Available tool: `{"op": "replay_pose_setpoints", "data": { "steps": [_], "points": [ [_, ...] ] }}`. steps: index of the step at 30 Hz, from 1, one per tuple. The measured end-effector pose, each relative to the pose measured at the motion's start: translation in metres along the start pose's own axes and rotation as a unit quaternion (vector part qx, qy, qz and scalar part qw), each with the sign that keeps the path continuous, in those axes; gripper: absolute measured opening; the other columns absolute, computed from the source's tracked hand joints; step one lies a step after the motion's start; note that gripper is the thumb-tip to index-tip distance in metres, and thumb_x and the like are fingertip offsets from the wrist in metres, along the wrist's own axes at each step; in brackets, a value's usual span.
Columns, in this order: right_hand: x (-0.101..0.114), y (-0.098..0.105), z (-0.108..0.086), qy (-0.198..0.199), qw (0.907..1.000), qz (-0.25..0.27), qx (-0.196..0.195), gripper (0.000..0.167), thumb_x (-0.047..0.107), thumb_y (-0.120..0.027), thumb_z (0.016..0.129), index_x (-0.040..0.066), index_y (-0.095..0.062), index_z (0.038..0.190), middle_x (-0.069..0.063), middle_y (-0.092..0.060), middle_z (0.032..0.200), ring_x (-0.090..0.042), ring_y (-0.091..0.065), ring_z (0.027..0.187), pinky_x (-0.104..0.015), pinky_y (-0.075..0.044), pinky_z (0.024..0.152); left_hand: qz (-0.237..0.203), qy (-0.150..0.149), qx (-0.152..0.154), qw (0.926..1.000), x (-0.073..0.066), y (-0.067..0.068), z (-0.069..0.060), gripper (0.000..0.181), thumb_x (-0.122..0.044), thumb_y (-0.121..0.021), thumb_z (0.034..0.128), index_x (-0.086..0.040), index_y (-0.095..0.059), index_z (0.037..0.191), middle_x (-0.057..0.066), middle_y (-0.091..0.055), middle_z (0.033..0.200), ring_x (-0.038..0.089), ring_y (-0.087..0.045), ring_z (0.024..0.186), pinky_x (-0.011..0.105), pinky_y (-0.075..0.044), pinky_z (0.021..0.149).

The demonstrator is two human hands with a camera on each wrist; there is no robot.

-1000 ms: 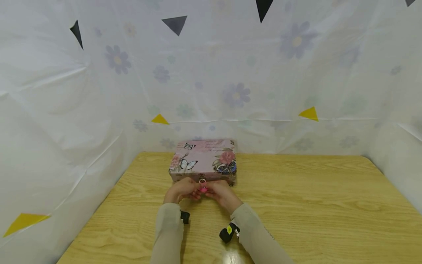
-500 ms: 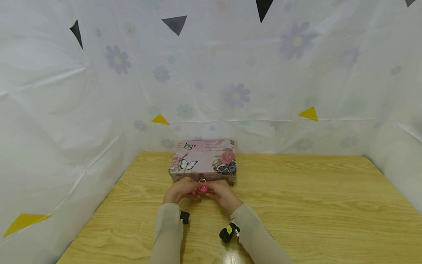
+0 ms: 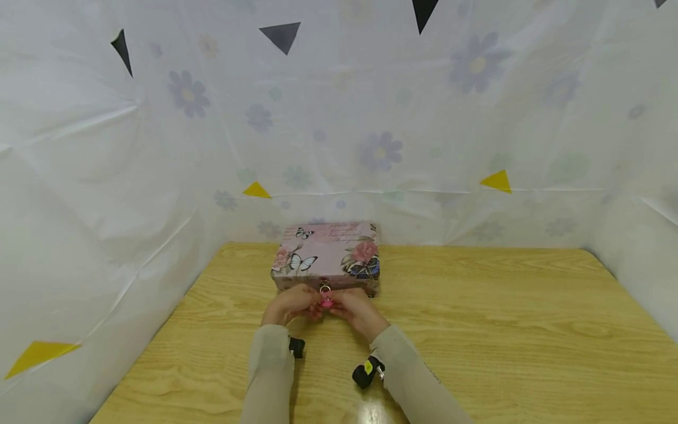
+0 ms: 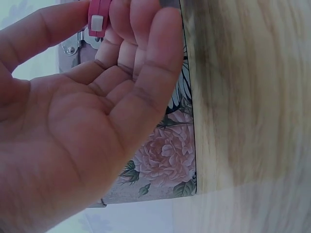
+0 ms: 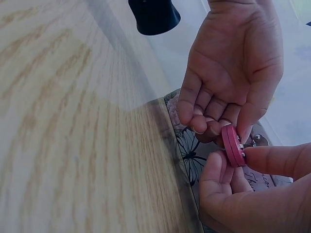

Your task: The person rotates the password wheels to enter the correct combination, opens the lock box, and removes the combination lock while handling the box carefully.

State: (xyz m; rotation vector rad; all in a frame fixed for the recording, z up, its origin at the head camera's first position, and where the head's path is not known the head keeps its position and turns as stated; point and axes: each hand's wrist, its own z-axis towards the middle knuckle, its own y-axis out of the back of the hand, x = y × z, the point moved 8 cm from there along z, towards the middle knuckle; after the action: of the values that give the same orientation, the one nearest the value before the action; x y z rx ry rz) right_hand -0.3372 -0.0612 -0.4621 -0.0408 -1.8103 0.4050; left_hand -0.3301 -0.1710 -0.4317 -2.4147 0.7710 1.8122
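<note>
A pink padlock (image 3: 326,302) hangs by its silver shackle (image 3: 325,289) at the front latch of a pink box (image 3: 329,250) printed with roses and butterflies. The box lid is down. My left hand (image 3: 292,302) pinches the padlock from the left, thumb on one side and curled fingers on the other. From the right, my right hand (image 3: 361,310) grips it the same way. Small metal bits show along the edge of the padlock (image 5: 232,145) in the right wrist view. Part of the metal latch (image 4: 73,44) shows behind the thumb in the left wrist view.
The box stands near the back edge of a wood-grain table (image 3: 477,330). White floral sheeting (image 3: 339,118) rises behind and on both sides. A black wrist mount (image 3: 364,376) hangs under the right sleeve, and another (image 3: 297,348) is by the left.
The head view has shifted very slightly. Both hands keep their hold on the padlock, and the box stays where it was.
</note>
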Motion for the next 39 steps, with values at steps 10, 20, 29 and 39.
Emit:
{"op": "replay_pose_setpoints", "data": {
  "steps": [10,20,29,39],
  "points": [
    [0.0004,-0.0018,-0.0012,-0.001,1.0,-0.004,0.005,0.025,-0.002,-0.054,0.093,-0.02,-0.059,0.11,-0.003,-0.063,0.076,-0.009,-0.058,0.067,-0.022,-0.052,0.066,0.002,-0.007,0.0,1.0,0.0019,0.0022,0.0019,0.013,0.002,-0.047,0.0903,0.009,-0.059,0.091,0.008,-0.059,0.076,0.014,-0.06,0.066,0.036,-0.055,0.073],
    [0.0001,-0.0015,-0.0008,0.002,1.0,-0.004,0.006,0.025,-0.003,-0.053,0.093,-0.02,-0.058,0.109,-0.001,-0.063,0.074,-0.009,-0.059,0.066,-0.021,-0.052,0.065,0.001,0.002,-0.008,1.0,0.0029,0.0028,0.0016,0.018,-0.003,-0.049,0.0915,0.011,-0.06,0.092,0.007,-0.059,0.074,0.013,-0.059,0.063,0.033,-0.055,0.07],
    [0.0002,-0.0023,-0.0004,0.001,0.9999,-0.006,0.008,0.025,-0.003,-0.053,0.093,-0.02,-0.058,0.11,-0.001,-0.063,0.072,-0.009,-0.059,0.066,-0.023,-0.052,0.066,0.004,0.014,-0.007,0.9999,0.0055,0.003,0.0019,0.024,-0.007,-0.049,0.0961,0.015,-0.061,0.095,0.005,-0.058,0.071,0.012,-0.059,0.06,0.031,-0.056,0.067],
    [-0.0002,-0.0023,0.0007,-0.002,1.0,-0.007,0.004,0.024,-0.002,-0.054,0.093,-0.019,-0.059,0.108,-0.001,-0.063,0.072,-0.009,-0.059,0.066,-0.023,-0.052,0.066,0.003,-0.007,0.007,0.9999,0.0036,0.0019,0.0029,0.02,-0.004,-0.047,0.0934,0.011,-0.06,0.09,0.004,-0.057,0.07,0.011,-0.06,0.061,0.031,-0.056,0.068]
  ]
}}
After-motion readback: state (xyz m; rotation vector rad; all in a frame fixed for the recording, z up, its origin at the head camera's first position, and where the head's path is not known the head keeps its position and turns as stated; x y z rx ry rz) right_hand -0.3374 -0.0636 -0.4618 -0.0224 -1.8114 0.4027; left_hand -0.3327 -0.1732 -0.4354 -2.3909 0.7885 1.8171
